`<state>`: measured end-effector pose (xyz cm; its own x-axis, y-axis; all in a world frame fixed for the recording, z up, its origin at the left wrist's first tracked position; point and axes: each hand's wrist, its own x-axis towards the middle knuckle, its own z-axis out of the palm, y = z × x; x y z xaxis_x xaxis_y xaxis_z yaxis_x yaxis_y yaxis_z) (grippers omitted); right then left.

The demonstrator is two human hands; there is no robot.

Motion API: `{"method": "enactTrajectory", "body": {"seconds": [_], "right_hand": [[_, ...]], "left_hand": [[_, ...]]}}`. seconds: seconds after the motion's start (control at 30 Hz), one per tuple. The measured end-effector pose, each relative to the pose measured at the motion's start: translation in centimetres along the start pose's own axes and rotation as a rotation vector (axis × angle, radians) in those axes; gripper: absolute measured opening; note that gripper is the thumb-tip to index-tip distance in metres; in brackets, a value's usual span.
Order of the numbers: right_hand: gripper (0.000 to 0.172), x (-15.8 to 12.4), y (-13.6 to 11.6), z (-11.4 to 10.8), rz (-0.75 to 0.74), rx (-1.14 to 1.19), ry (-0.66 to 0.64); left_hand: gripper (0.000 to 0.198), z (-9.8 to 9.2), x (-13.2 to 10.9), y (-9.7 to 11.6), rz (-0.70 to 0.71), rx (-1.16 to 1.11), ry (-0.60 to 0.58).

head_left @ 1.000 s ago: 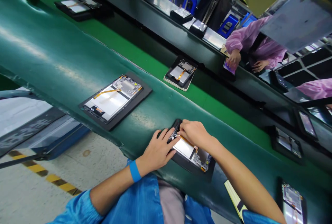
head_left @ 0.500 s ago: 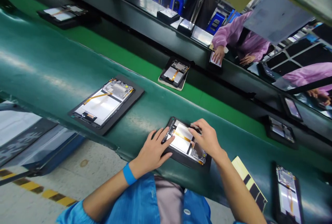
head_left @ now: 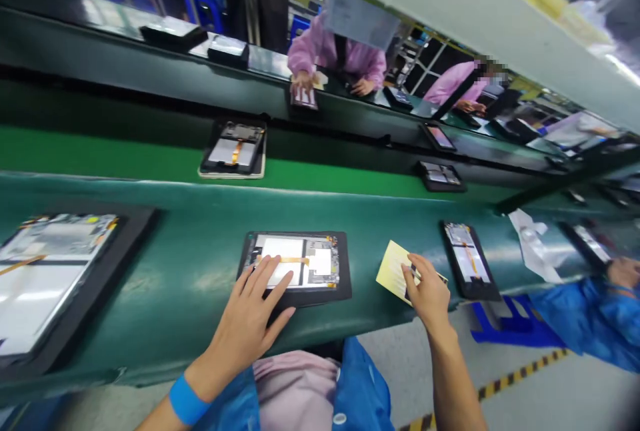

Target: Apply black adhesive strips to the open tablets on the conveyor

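Observation:
In front of me an opened tablet (head_left: 327, 288) lies on a dark pad, its circuit board and orange ribbon cable (head_left: 293, 260) showing. My left hand (head_left: 253, 304) rests on its left part with the fingers spread out flat. Right of the tablet lies a yellow sheet (head_left: 393, 271) with black strips, partly covered by my right hand (head_left: 427, 291). That hand's thumb and forefinger are bent together at the sheet's upper side; whether they have lifted a strip is hidden.
Another opened tablet (head_left: 55, 284) lies at the left, and one more (head_left: 467, 254) at the right. On the green belt (head_left: 320, 181) beyond sit further opened tablets. Co-workers in pink sleeves (head_left: 367, 61) work across the line; a blue sleeve (head_left: 575, 318) is at the right.
My right hand has left the tablet and moved right to the yellow sheet. My left hand stays on the tablet. The view has turned to the right.

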<state>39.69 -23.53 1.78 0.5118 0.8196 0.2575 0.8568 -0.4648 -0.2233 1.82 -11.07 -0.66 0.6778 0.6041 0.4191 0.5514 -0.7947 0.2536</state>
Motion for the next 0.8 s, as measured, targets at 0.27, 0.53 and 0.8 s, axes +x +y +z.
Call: {"method": "enactTrajectory", "body": {"seconds": [0.27,0.53,0.8], "right_hand": [[0.04,-4.8,3.2,1.7,0.003,-0.177,-0.152],[0.036,-4.6,2.1,0.7,-0.184,-0.011,-0.267],[0.028,2.2,5.1,0.3,0.013,-0.013,-0.209]], "left_hand": [[0.049,2.1,4.6,5.4,0.298,-0.107,-0.074],[0.047,6.3,11.2,10.7,0.435,-0.133,-0.31],[0.051,13.0,17.2,13.8,0.549,-0.098,-0.372]]}}
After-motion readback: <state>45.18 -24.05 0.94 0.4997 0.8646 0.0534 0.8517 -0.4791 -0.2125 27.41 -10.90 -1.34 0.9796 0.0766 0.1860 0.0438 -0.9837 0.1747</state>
